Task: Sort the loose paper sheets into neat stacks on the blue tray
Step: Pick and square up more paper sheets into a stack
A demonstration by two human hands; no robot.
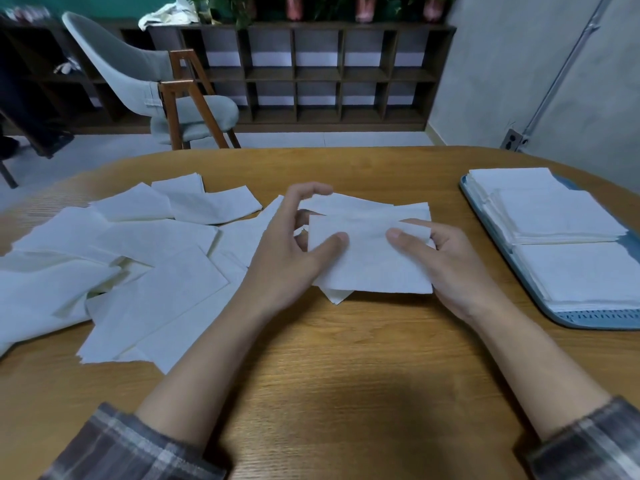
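Note:
A small bundle of white paper sheets (370, 261) is held just above the wooden table at its centre. My left hand (294, 251) grips its left edge, thumb on top and fingers curled behind. My right hand (440, 261) pinches the right edge, thumb on top. Many loose white sheets (149, 268) lie scattered and overlapping on the table's left half. The blue tray (588, 320) sits at the right edge and carries three neat white stacks: far (512, 180), middle (557, 216) and near (585, 271).
The wooden table (346, 375) has a rounded far edge. Behind it stand a grey chair with wooden legs (162, 91) and a dark cubby shelf (318, 74) against the wall. A grey wall with a conduit and socket (512, 138) is at the right.

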